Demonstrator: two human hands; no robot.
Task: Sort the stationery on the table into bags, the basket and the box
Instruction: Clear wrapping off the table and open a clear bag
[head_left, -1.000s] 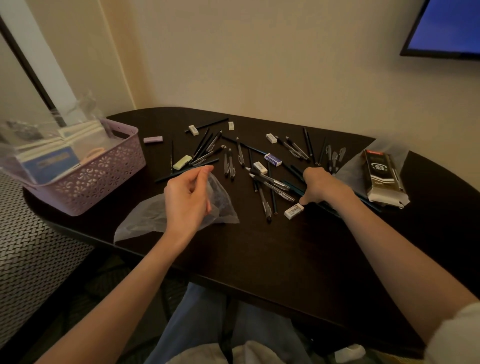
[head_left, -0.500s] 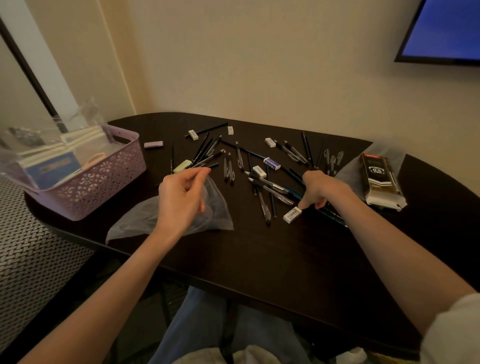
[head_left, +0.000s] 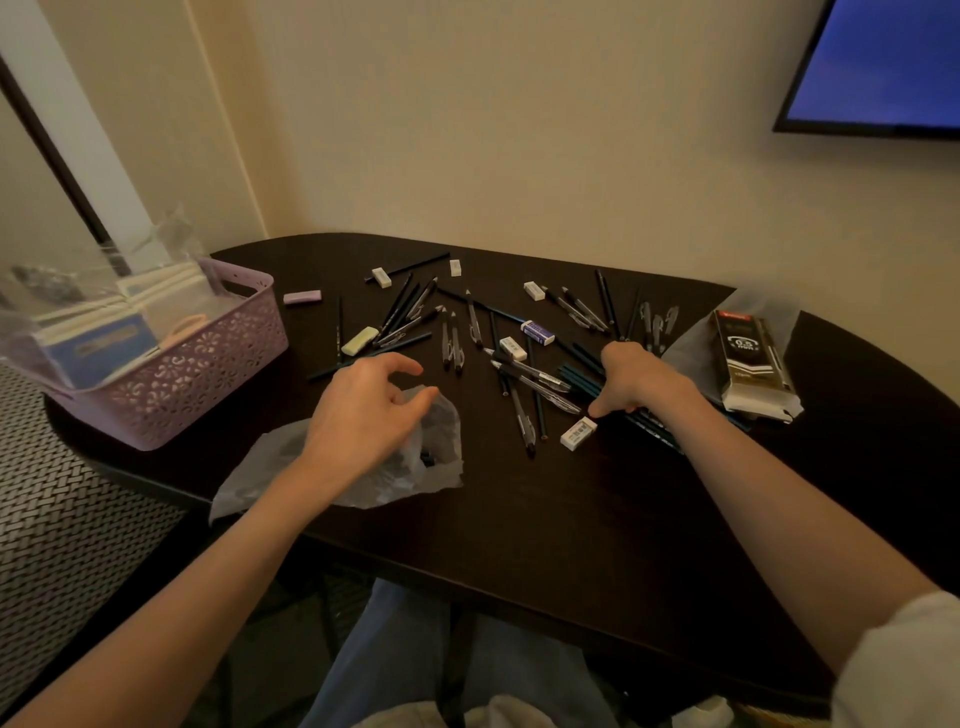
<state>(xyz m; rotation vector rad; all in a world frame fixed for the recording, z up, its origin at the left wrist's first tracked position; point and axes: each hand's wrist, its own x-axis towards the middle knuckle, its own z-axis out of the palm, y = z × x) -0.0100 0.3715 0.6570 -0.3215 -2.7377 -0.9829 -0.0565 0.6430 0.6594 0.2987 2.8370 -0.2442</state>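
Note:
My left hand (head_left: 363, 410) hovers over a clear plastic bag (head_left: 431, 467) lying near the table's front edge. Its fingertips hook the bag's raised rim and the thumb stands apart. My right hand (head_left: 634, 379) is curled round a bunch of dark teal pencils (head_left: 654, 426) on the table. A white eraser (head_left: 577, 432) lies just beside its fingertips. Several pens (head_left: 524, 374), pencils (head_left: 400, 306) and small erasers (head_left: 513, 347) are scattered across the middle of the dark table (head_left: 571, 519).
A lilac perforated basket (head_left: 208, 374) at the left edge holds notebooks inside a clear bag. A black pen box (head_left: 750, 364) lies on another plastic bag (head_left: 691, 358) at the right. A lilac eraser (head_left: 302, 296) lies behind the basket. A screen (head_left: 883, 67) hangs on the wall.
My left hand has sunk towards the bag and its thumb has parted from the fingers. My right hand stays curled on the pencils.

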